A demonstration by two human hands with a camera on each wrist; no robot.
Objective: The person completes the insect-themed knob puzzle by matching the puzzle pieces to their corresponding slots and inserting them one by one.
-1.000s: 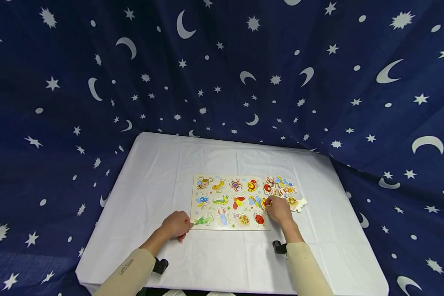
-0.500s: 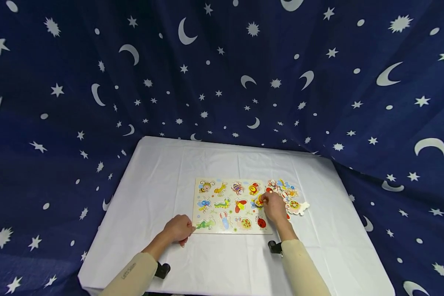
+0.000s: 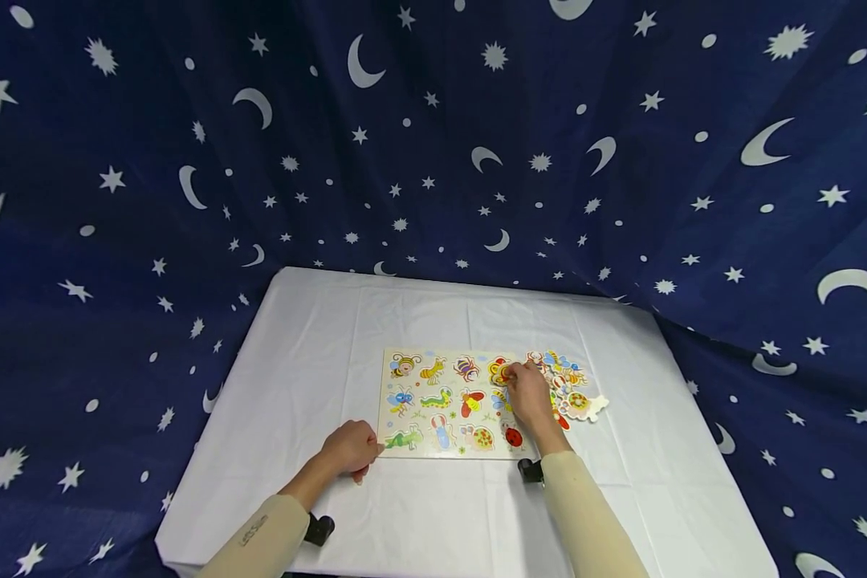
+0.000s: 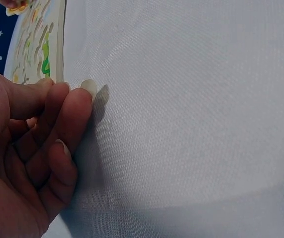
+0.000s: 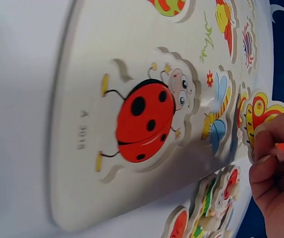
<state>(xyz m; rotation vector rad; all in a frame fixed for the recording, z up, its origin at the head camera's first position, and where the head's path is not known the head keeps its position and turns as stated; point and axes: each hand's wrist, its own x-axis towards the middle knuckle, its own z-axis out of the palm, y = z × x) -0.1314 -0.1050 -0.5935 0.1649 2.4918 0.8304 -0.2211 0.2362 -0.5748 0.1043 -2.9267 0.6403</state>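
In the head view a pale wooden puzzle board [image 3: 387, 385] printed with insects lies on the white table. My right hand [image 3: 531, 393] pinches a red and yellow butterfly puzzle piece [image 5: 257, 111] over the board's upper right corner, by the matching butterfly picture. Part of that piece is hidden behind the fingers. My left hand [image 3: 350, 447] is at the lower left corner of the board, thumb and forefinger gripping its edge, the other fingers curled. The right wrist view shows the ladybird recess [image 5: 147, 119] close up, with its printed picture.
A heap of loose insect pieces [image 3: 580, 403] lies against the board's right side, some overlapping. White cloth [image 3: 419, 514] covers the table. A dark blue curtain [image 3: 433, 217] with moons and stars hangs behind and at both sides.
My right hand has carried the butterfly piece from the heap leftward and away from me, onto the upper right of the board. The left hand stays at its corner.
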